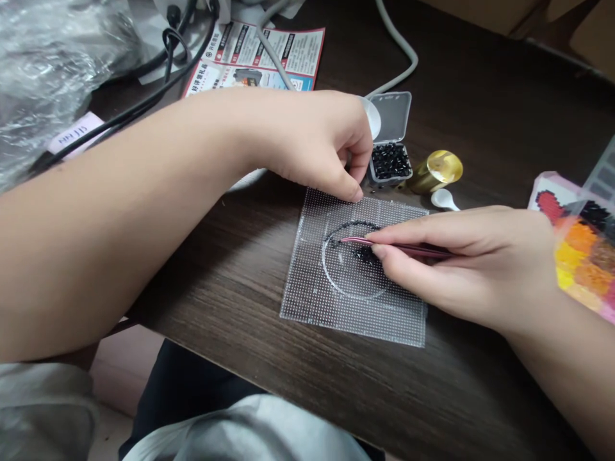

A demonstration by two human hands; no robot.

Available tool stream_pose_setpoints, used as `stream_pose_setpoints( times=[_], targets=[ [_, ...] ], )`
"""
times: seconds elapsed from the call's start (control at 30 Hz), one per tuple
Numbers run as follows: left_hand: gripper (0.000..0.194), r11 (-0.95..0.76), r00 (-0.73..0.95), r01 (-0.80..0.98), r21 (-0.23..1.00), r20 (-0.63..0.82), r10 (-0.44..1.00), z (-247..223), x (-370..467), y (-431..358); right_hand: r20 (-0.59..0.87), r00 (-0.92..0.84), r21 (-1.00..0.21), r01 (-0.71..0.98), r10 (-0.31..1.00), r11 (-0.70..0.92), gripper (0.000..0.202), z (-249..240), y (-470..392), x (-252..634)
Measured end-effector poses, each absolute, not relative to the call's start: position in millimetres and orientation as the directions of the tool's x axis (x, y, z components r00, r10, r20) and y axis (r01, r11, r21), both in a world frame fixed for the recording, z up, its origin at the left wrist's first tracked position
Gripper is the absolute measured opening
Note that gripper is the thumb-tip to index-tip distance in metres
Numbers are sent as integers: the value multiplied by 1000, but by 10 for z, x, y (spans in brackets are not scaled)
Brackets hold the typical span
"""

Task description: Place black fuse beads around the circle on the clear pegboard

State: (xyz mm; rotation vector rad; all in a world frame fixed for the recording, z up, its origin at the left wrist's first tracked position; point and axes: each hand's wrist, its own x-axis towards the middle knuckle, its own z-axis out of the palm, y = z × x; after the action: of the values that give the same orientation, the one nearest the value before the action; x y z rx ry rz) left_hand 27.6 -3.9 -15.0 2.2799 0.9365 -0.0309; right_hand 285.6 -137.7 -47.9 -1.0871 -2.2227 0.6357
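A clear square pegboard [307, 288] lies on the dark wooden table, with a pale circle outline on it. Small black beads [353, 224] form an arc along the top of that circle, and a loose cluster of black beads [365, 255] lies inside it. My right hand [461, 262] pinches pink tweezers [408, 248], whose tips touch or hover just over the left end of the bead arc. At the board's far edge, my left hand [327, 141] has its fingers curled and its thumb resting on the board; its fingertips are partly hidden.
Behind the board stand an open clear box [391, 161] of black beads, a gold cylinder [437, 171] and a small white scoop [444, 200]. Coloured beads [583, 256] lie at right. Cables [398, 48], a printed leaflet [298, 54] and clear plastic wrap [52, 64] occupy the back left.
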Motion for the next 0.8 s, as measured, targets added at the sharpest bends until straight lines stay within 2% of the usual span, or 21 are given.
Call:
stream_pose_setpoints(
  times=[0.23,0.37,0.5,0.6,0.7,0.8],
  targets=[
    [11,-518,739,640,567,-270,617,-145,288,-40,271,-524,-666,504,808,550,36,-458,-1367,2832],
    [12,-511,731,651,562,-281,622,-129,299,-64,328,-438,-703,479,837,526,37,-486,-1386,2817],
    [15,-508,734,645,570,-280,618,-125,296,-61,293,-514,-701,458,806,546,38,-497,-1406,2792],
    [16,-511,738,638,576,-267,620,-136,274,-45,326,-493,-711,434,807,553,40,-495,-1409,2795],
    [11,-533,754,619,577,-245,610,-157,254,-34,292,-524,-687,467,800,557,34,-475,-1358,2861],
    [3,-553,760,615,562,-235,606,-172,254,-31,317,-536,-694,431,782,577,30,-440,-1245,2971]
  ],
)
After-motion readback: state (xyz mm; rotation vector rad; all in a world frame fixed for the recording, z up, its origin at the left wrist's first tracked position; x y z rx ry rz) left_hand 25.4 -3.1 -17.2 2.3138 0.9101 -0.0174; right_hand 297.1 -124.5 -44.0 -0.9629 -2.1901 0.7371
